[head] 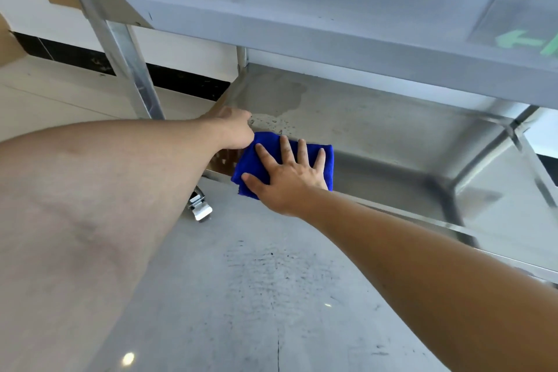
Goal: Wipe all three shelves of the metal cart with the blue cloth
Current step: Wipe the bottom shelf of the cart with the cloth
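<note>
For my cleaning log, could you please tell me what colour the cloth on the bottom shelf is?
The cloth is bright blue, seen clearly in the head view.

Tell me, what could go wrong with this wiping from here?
The right hand presses the cloth flat at the lowest shelf's front edge, so the cloth may slip off onto the floor. Droplets and a wet patch lie behind the cloth and could be missed. The shelf above hangs low, so knuckles might knock it when reaching to the back.
</note>
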A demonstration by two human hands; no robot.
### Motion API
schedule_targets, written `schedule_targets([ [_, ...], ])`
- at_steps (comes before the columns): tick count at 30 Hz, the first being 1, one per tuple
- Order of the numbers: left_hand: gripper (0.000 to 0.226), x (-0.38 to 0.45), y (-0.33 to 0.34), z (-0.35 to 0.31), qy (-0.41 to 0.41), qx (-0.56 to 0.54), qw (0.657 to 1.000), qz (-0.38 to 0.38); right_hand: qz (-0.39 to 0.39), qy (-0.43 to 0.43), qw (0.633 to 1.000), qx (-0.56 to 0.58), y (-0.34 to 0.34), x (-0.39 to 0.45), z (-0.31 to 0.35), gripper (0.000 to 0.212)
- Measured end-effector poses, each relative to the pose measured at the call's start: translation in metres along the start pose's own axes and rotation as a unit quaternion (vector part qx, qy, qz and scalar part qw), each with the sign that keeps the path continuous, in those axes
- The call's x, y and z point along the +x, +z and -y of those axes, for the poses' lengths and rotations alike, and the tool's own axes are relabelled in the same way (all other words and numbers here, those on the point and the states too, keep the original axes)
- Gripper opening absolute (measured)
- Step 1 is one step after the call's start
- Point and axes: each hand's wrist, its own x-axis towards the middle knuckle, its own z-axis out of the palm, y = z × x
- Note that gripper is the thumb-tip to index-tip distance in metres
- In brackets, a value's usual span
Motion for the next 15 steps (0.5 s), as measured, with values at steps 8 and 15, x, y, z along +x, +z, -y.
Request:
schedule_targets([
  [8,0.054,0.011,0.003,0.035,-0.038,-0.072,0.993,-0.080,-0.016,-0.041,0.999,0.004,0.005,0.034,0.051,0.070],
  [15,0.042,0.019,0.016,0.041,-0.006,-0.125,0.984,-0.124,-0.011,0.005,1.000,0.022,-0.005,0.090,0.039,0.074],
])
